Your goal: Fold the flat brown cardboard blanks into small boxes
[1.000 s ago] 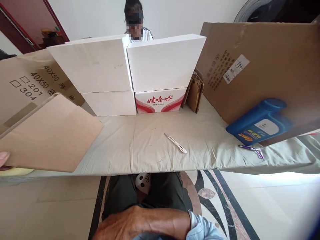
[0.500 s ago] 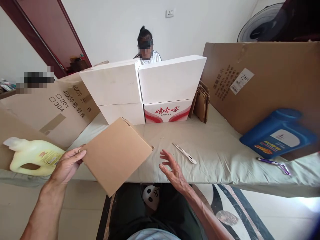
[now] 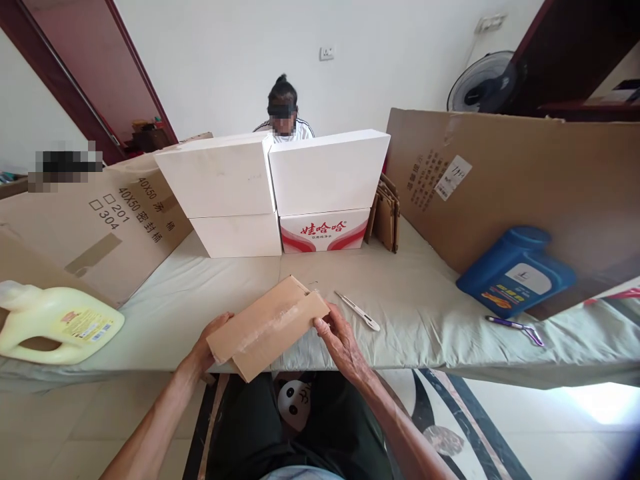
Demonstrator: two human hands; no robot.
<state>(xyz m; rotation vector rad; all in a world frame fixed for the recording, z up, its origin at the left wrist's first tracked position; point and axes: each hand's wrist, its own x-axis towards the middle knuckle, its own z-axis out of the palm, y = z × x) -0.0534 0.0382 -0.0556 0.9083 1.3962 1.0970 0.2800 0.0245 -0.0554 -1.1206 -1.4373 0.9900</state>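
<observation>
fingers of our left hand (image 3: 207, 347) and right hand (image 3: 340, 337) clamp the flat cardboard box (image 3: 267, 327) ends, near table edge (image 3: 450, 360); grip evenly, we judge, near the knife (image 3: 357, 311).

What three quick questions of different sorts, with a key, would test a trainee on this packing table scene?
1. True or false: both hands grip the flat cardboard box.
2. What lies just right of the right hand: A) white utility knife B) scissors C) tape roll?
3. Name the colour of the jug on the table's right side.

Key: 1 true, the left hand holds the other end; 2 A; 3 blue.
</observation>
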